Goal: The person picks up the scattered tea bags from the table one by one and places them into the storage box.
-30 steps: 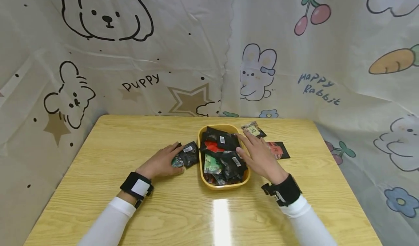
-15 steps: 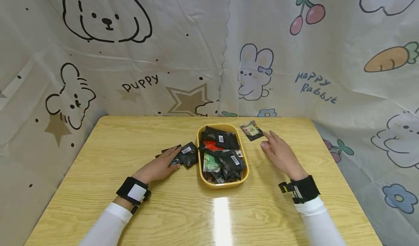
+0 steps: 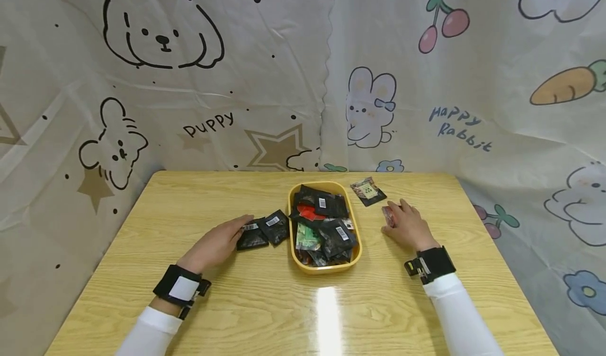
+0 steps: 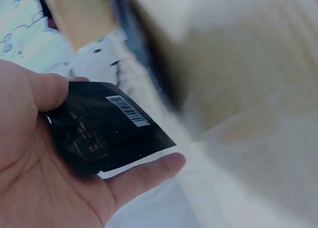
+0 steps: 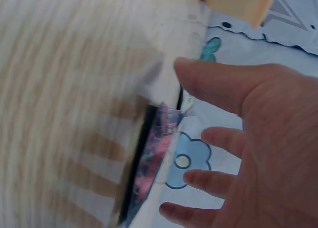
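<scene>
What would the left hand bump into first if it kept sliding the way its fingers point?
Probably the second black packet just past the one it holds, then the yellow tray; the left hand points right and slightly away.

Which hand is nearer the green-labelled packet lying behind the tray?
Right. The right hand lies just in front of the green-labelled packet; the left hand is beyond the yellow tray.

A glossy wooden table stands against cartoon-printed cloth backdrops, apparently lit from overhead.
</scene>
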Demonstrator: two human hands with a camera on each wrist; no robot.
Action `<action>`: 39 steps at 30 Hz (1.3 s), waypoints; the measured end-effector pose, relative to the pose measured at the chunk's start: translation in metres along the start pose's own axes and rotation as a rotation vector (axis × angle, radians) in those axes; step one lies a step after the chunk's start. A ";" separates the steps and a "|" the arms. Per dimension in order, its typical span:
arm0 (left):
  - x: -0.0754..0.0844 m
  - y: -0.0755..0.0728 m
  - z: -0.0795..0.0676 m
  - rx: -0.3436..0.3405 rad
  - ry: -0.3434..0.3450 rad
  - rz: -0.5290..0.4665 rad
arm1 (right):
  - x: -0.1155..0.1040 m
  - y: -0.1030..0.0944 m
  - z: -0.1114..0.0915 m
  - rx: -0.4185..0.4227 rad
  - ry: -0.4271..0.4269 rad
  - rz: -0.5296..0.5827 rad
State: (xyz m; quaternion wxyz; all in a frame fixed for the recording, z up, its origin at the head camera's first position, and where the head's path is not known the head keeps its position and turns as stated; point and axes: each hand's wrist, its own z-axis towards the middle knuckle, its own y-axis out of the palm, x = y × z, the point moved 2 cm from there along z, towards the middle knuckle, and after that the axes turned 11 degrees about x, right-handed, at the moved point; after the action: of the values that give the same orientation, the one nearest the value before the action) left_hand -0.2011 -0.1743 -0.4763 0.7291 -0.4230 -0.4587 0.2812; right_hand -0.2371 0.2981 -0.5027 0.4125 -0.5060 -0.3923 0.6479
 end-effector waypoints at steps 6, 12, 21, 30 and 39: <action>0.016 -0.022 0.003 0.053 0.054 0.002 | -0.002 0.002 0.002 -0.009 -0.051 -0.032; 0.035 -0.030 0.008 0.063 0.074 0.001 | -0.004 0.001 0.001 0.050 -0.091 -0.041; 0.076 -0.017 0.028 0.097 0.215 -0.024 | -0.010 -0.016 -0.017 0.247 -0.074 0.031; 0.122 0.037 0.036 0.022 0.463 0.095 | -0.047 -0.047 -0.045 0.464 -0.197 0.127; 0.120 0.077 0.024 -0.081 0.458 0.165 | -0.083 -0.054 -0.057 0.533 -0.294 0.178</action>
State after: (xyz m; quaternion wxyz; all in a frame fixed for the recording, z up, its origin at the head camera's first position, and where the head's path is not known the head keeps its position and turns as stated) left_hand -0.1743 -0.0327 -0.4861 0.7712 -0.5404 -0.2564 0.2179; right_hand -0.1612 0.2448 -0.4354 0.4110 -0.3133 -0.2185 0.8278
